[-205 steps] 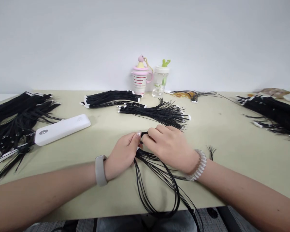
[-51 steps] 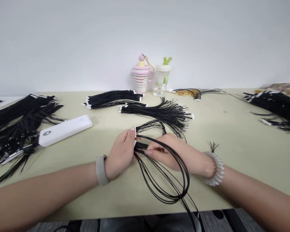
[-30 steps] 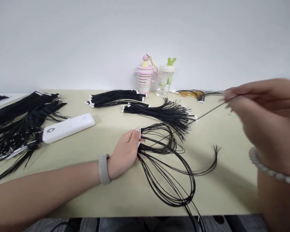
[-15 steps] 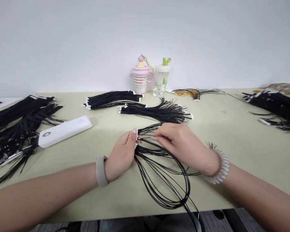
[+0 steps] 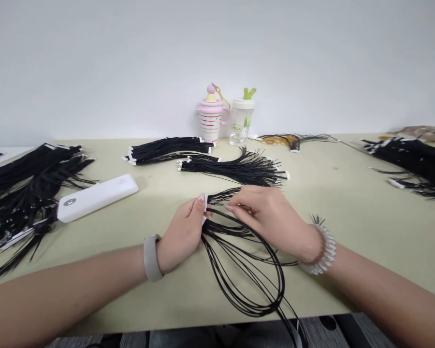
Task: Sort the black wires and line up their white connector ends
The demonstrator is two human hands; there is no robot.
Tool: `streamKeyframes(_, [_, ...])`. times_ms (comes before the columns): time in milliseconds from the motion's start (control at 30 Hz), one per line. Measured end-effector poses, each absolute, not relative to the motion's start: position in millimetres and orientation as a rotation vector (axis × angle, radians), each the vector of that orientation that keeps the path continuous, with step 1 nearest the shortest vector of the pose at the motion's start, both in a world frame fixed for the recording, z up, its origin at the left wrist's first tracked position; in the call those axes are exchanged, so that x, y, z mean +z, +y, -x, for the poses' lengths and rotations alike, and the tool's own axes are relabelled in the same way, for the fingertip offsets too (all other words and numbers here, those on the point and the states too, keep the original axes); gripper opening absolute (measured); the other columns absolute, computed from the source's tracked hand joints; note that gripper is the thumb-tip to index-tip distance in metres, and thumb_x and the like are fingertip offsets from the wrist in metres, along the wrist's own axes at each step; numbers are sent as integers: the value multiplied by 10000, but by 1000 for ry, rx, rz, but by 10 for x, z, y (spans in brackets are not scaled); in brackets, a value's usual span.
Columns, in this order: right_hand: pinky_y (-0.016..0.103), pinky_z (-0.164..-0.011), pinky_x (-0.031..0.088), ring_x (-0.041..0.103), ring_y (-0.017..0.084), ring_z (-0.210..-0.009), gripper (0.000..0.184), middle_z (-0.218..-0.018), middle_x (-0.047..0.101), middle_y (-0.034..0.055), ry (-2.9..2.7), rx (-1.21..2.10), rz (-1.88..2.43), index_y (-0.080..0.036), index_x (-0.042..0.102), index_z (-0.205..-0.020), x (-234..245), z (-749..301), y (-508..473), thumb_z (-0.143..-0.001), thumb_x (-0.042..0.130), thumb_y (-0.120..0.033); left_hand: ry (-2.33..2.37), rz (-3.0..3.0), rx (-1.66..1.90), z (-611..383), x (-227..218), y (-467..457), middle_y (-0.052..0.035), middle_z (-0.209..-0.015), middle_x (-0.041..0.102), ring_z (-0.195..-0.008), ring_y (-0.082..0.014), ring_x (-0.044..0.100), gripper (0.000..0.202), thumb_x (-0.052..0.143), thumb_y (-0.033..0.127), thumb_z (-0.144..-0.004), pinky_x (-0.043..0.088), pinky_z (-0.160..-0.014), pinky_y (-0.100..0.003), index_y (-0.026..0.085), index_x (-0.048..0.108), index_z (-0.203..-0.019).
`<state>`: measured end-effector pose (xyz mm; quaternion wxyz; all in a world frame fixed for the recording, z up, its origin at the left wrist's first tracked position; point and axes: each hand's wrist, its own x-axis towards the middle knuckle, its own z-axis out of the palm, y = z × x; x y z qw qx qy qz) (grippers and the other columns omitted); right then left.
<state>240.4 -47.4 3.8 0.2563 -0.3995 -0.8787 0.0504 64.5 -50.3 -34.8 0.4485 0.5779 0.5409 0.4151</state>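
Note:
My left hand (image 5: 186, 224) is closed on the white connectors (image 5: 205, 202) of a black wire harness, thumb on top. From the connectors the black wires (image 5: 281, 285) fan out to the right, and some bend in a big loop that hangs over the table's front edge. My right hand (image 5: 266, 212) is closed, thumb and forefinger pinched together just right of the connectors among the wires. What sits between those fingertips is too small to make out. Wire ends (image 5: 317, 220) stick out behind my right wrist.
Bundles of black wires (image 5: 232, 169) lie ahead, with more piles at left (image 5: 32, 169) and right (image 5: 416, 159). A white power bank (image 5: 97, 197) rests left of my hand. Against the wall stand a pink-lidded cup (image 5: 210, 121) and a clear bottle (image 5: 241, 123).
My right hand has shifted slightly left, toward the connectors. My left hand keeps its hold, and the wire loop has barely moved.

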Motion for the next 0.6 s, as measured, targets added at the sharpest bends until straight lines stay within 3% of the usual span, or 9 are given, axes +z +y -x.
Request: streamKeyframes(600, [224,-578,308,463,96,-638,299,-700,524,25,-2489,-160,1054,-144,609,-809,45,-2426,-495,-911,350,-255,1334,-1496,1037,-654,-338,-503,22,-548,481,-452,-110,444,385,392,503,-825,388,-434,-236,169,496,-666])
